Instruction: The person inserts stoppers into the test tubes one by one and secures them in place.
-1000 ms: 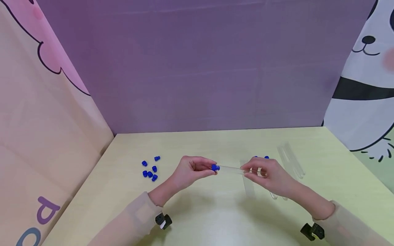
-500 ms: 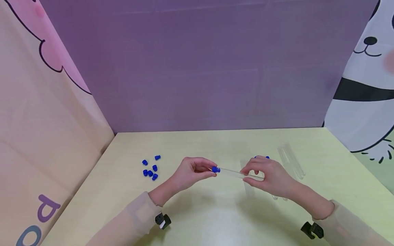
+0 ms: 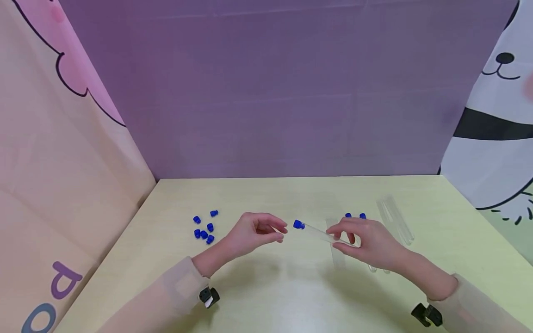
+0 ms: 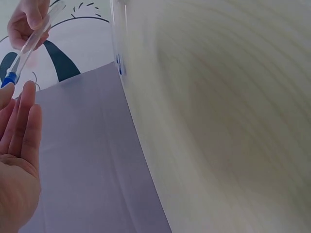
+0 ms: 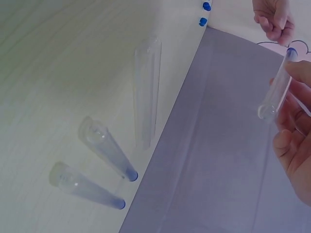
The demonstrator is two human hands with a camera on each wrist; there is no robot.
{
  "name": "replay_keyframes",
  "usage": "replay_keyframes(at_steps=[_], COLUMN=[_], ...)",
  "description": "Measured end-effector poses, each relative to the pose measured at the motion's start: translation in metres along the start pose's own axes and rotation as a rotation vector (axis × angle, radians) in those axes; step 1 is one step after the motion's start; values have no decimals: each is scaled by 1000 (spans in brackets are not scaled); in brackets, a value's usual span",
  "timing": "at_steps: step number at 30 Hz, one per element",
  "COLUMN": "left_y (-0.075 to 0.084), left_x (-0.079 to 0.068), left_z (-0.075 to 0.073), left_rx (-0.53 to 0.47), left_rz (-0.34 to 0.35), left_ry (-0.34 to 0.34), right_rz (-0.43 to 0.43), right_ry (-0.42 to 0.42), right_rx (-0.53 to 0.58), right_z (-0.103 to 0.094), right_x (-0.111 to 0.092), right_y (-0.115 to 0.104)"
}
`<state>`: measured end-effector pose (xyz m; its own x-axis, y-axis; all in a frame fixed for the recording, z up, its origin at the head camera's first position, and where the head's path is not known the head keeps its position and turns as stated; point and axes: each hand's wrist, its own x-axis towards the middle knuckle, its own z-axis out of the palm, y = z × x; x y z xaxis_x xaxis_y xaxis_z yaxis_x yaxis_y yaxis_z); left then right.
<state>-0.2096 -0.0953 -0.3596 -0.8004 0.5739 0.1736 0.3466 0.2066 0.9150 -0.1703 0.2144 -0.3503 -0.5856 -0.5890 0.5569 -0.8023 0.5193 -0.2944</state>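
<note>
My right hand point(image 3: 366, 238) pinches a clear test tube point(image 3: 318, 233) between thumb and fingers. A blue cap point(image 3: 299, 224) sits on the tube's left end, tilted slightly up. My left hand point(image 3: 258, 233) is apart from the cap in the head view, its fingers loosely bent with nothing between them. In the left wrist view the cap point(image 4: 9, 79) shows just beyond the left thumb. The right wrist view shows the tube's rounded bottom point(image 5: 267, 112) pointing toward that camera.
Several loose blue caps point(image 3: 204, 234) lie on the table point(image 3: 266, 300) at left. Two capped tubes point(image 5: 108, 148) lie under the right hand, with clear glassware point(image 5: 146, 92) beside them. More clear tubes point(image 3: 395, 219) lie farther right. A purple backdrop point(image 3: 266, 92) rises behind the table.
My left hand has let go of the blue cap and drawn back a little to the left. The capped tube, still in my right hand, has tilted with its cap end higher.
</note>
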Motion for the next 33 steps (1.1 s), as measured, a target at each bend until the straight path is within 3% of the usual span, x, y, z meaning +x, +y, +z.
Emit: replay_keyframes(at_steps=[6, 18, 27, 33], left_y=[-5, -21, -31, -38], left_x=[-8, -24, -35, -44], left_z=[-11, -36, -49, -61], left_rx=[64, 349, 418, 453], left_rz=[8, 40, 26, 37], left_ry=[-8, 5, 28, 70], right_rz=[28, 155, 280, 306], right_ry=[11, 33, -72, -113], right_rx=[-55, -111, -38, -14], right_z=[-8, -29, -25, -17], right_x=[-8, -18, -23, -27], right_y=[7, 28, 34, 42])
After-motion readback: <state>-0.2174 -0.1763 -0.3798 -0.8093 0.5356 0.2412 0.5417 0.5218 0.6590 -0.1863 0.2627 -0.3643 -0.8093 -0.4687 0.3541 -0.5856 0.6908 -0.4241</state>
